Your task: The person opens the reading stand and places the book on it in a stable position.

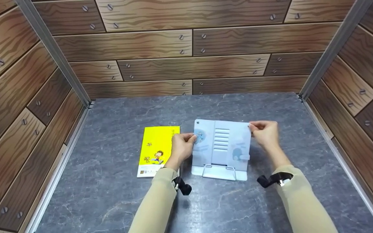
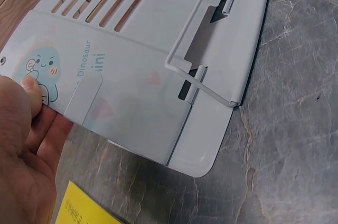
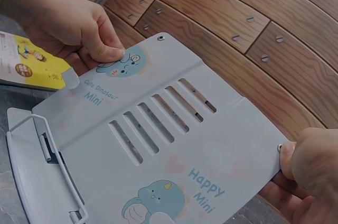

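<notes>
A pale blue-white metal book stand with cartoon dinosaur prints stands tilted back in front of me, its slotted back panel raised above a base ledge. Across the ledge runs a bent wire page holder. My left hand pinches the stand's left edge, thumb on the front face over the dinosaur print and fingers behind. The upper right corner is pinched by my right hand, with the thumb beside a rivet. The stand's rear side is hidden.
Left of the stand, a yellow book with a cartoon child on its cover lies on the grey marbled table, partly behind my left hand and sleeve. Wood-patterned walls with metal corner posts enclose the back and sides.
</notes>
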The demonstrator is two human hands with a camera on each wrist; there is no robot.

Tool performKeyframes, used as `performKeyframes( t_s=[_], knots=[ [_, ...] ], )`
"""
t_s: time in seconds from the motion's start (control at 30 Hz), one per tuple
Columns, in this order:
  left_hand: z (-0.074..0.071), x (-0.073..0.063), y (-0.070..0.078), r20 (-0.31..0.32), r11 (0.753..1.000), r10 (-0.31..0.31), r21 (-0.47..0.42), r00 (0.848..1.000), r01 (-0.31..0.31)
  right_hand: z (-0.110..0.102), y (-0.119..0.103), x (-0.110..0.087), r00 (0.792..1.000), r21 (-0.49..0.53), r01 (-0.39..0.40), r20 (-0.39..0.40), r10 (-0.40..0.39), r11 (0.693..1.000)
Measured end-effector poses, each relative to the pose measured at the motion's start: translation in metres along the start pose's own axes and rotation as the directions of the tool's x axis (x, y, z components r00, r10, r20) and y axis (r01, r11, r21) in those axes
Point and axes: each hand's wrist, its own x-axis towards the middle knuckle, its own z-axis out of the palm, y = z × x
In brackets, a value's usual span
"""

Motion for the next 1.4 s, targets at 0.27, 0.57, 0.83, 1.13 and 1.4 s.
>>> performKeyframes(
  t_s=[0.27, 0.57, 0.83, 1.13, 1.4],
  knots=[
    [-0.002, -0.001, 0.0, -0.015, 1.0, 0.028, 0.008, 1.0, -0.028, 0.003, 0.0, 0.004, 1.0, 0.0, 0.013, -0.005, -0.013, 1.0],
    [-0.003, -0.004, 0.0, -0.01, 1.0, 0.012, -0.021, 1.0, -0.012, 0.006, -0.001, 0.007, 1.0, 0.0, 0.013, -0.009, -0.013, 1.0],
    [-0.002, -0.006, 0.0, -0.011, 0.999, 0.018, -0.039, 1.0, -0.018, 0.006, -0.002, 0.01, 1.0, -0.02, -0.004, -0.012, 0.004, 1.0],
    [-0.001, -0.006, -0.001, -0.035, 0.998, 0.045, -0.036, 0.998, -0.046, 0.007, -0.004, 0.012, 1.0, -0.037, -0.029, -0.011, 0.028, 0.999],
    [-0.002, -0.008, -0.001, -0.018, 0.998, 0.038, -0.041, 0.999, -0.039, 0.007, -0.001, 0.016, 1.0, -0.043, 0.009, -0.005, -0.009, 0.999]
  ],
)
